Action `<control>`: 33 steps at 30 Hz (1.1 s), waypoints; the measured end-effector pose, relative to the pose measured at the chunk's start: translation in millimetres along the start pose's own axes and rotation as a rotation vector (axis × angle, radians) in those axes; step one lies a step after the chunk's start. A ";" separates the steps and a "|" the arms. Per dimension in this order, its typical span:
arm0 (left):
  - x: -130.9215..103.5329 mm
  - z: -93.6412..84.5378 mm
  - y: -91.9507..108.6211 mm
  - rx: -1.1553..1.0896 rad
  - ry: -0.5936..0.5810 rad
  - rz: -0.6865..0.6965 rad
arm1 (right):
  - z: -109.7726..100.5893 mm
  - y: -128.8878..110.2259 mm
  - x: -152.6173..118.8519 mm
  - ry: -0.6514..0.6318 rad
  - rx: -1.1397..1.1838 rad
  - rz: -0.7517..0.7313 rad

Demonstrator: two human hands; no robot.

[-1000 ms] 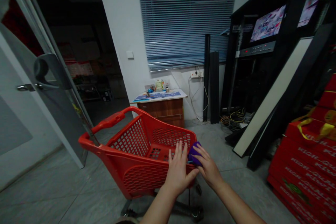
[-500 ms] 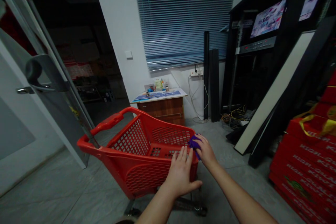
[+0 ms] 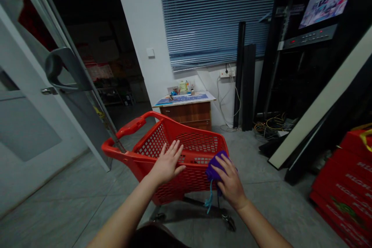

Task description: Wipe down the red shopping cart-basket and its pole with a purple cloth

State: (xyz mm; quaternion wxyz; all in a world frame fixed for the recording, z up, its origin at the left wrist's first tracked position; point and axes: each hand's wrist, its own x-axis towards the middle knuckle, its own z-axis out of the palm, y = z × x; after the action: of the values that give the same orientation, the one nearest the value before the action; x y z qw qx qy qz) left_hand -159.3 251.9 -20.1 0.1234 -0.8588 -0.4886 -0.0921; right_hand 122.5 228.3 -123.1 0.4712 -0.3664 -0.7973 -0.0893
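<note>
Right hand (image 3: 231, 182) clutching purple cloth (image 3: 213, 166) at red cart (image 3: 192, 178)'s near front corner; left hand (image 3: 166, 166) spread wide at near rim (image 3: 196, 166), contact unclear; open floor (image 3: 276, 195) toward red boxes (image 3: 345, 182).

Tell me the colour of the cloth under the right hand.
Purple: the cloth under the right hand, clearest in the head view.

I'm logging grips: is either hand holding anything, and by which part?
The right hand holds the purple cloth by its bunched upper part; a blue string hangs below. The left hand, fingers spread, holds nothing.
</note>
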 end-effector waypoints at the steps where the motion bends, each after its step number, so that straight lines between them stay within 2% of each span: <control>1: -2.5 1.1 -5.5 0.018 -0.023 0.009 | 9.5 -9.3 1.3 -0.015 -0.020 -0.043; 4: -3.9 4.8 -6.6 0.023 -0.082 0.012 | 34.2 -31.3 7.8 -0.041 -0.078 -0.145; 7: -0.2 5.5 -0.2 0.023 -0.104 -0.022 | 44.2 -34.4 12.5 -0.065 -0.149 -0.179; 10: 5.8 5.2 4.3 0.036 -0.116 -0.033 | 41.2 -14.7 12.6 -0.101 -0.225 -0.193; 15: 26.7 11.3 14.5 -0.007 -0.137 -0.053 | 32.1 41.6 22.5 -0.156 -0.231 -0.144; 19: 46.0 18.2 27.3 -0.045 -0.153 -0.051 | 37.2 65.6 34.1 -0.094 -0.137 -0.039; 22: 55.3 18.7 36.8 -0.087 -0.152 -0.062 | 55.7 56.7 31.5 -0.023 -0.043 0.004; 26: 59.0 4.1 48.1 -0.253 -0.124 -0.027 | 93.7 20.7 26.0 0.095 0.079 0.060; 29: 41.5 -19.5 48.0 -0.317 -0.029 0.036 | 112.8 -1.3 31.4 0.110 0.129 0.102; 31: 12.3 -38.5 38.1 -0.273 0.055 0.067 | 114.4 -5.8 38.0 0.095 0.123 0.080; 33: -28.7 -57.5 20.0 -0.211 0.140 0.113 | 108.2 -3.9 44.4 0.089 0.103 0.074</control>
State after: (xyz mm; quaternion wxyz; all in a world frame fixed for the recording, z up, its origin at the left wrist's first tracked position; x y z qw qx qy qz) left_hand -158.7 201.2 24.2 0.0712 -0.8848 -0.4171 -0.1954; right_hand 32.9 300.6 -144.5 0.5275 -0.3665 -0.7650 -0.0468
